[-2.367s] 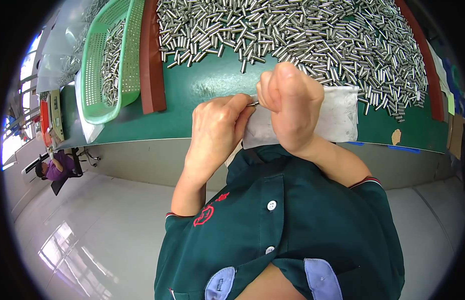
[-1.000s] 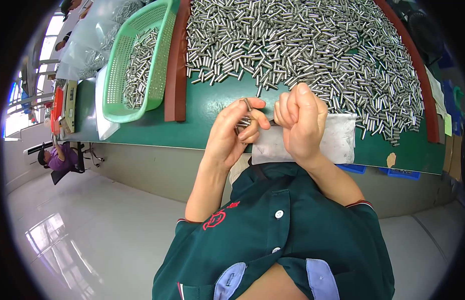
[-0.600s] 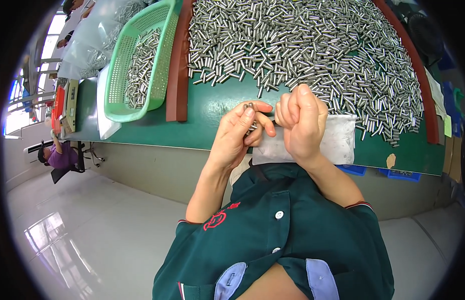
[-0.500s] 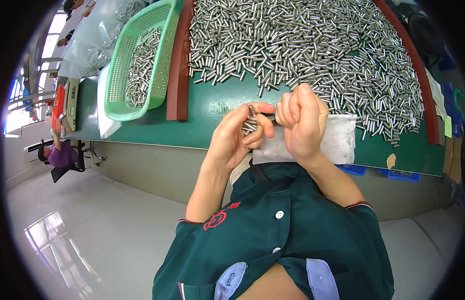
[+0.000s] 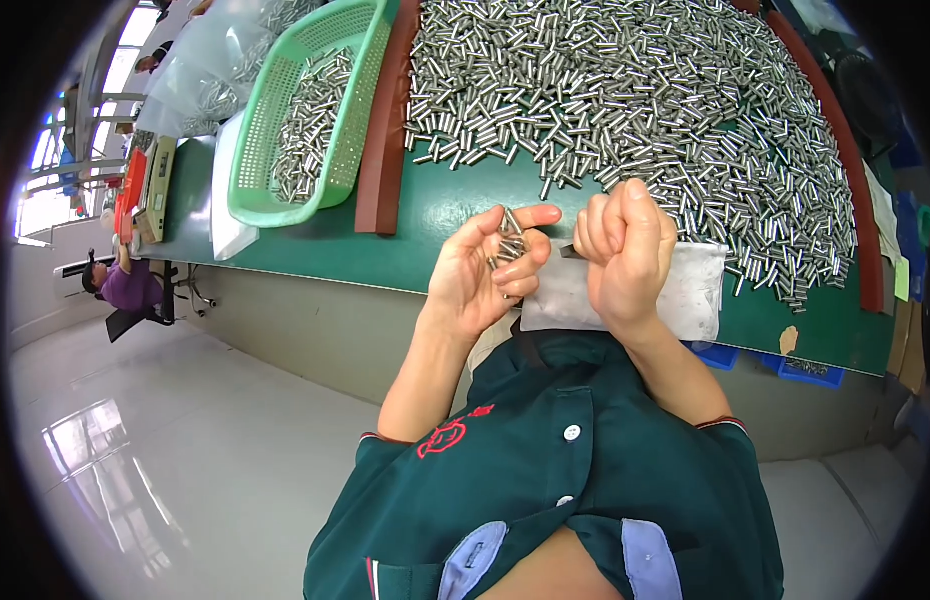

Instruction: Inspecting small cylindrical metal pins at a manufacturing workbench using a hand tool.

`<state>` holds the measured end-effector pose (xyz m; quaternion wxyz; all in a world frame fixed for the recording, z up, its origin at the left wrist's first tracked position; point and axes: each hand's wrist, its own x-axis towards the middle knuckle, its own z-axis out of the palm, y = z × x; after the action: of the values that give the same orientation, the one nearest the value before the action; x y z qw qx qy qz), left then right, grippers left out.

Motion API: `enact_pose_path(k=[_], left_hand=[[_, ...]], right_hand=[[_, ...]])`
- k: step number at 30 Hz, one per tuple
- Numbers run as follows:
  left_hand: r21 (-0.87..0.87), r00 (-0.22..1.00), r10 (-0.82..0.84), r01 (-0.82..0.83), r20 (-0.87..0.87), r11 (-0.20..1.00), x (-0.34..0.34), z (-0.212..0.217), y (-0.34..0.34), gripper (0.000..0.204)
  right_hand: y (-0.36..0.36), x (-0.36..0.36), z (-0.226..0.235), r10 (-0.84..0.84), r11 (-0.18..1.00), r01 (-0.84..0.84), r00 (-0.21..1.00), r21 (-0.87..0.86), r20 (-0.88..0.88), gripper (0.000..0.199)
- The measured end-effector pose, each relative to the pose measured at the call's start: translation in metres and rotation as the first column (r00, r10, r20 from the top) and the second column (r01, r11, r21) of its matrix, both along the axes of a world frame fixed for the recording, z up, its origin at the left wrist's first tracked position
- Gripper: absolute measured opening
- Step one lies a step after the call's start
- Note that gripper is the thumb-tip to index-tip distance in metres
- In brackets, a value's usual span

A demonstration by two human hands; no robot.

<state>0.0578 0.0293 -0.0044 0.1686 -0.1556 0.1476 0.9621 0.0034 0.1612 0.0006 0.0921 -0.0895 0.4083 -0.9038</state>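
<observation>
Several short metal pins (image 5: 510, 245) rest in the curled fingers of my left hand (image 5: 470, 275), whose index finger stretches to the right. One pin stands up at the thumb tip. Close beside it, my right hand (image 5: 630, 255) is closed in a fist, with the thumb on top. A small dark narrow tip (image 5: 569, 252) pokes out of that fist toward the left; the rest of the item is hidden in the fingers. Under both hands a white cloth (image 5: 690, 290) lies at the near table edge. Beyond them spreads a wide heap of loose metal pins (image 5: 625, 100).
Red-brown bars (image 5: 377, 190) border the heap on both sides. A green plastic basket (image 5: 243, 190) holding pins stands at left, near clear plastic bags (image 5: 190, 75). Blue bins (image 5: 810, 372) sit below the table edge. A person in purple (image 5: 130, 285) sits far left.
My hands have drawn slightly apart, and the left fingers have opened more around the pins. The dark tip now shows at my right fist. The whole view has shifted a little.
</observation>
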Motion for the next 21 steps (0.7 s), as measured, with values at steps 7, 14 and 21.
enact_pose_path(k=[7,14,21], left_hand=[[-0.725,0.867,0.184,-0.489,-0.462,0.485,-0.003,0.055,-0.04,0.021],[-0.578,0.887,0.057,-0.249,-0.459,-0.777,-0.037,0.083,-0.127,0.031],[-0.38,0.842,-0.273,-0.468,-0.465,-0.798,-0.046,0.057,-0.083,0.008]], right_hand=[[0.003,0.002,0.0,-0.007,1.0,0.008,1.0,0.015,-0.022,0.039],[0.003,0.003,0.001,0.003,1.0,-0.003,1.0,0.001,-0.01,0.039],[0.003,-0.002,-0.002,0.0,1.0,0.0,0.999,-0.001,0.039,0.04]])
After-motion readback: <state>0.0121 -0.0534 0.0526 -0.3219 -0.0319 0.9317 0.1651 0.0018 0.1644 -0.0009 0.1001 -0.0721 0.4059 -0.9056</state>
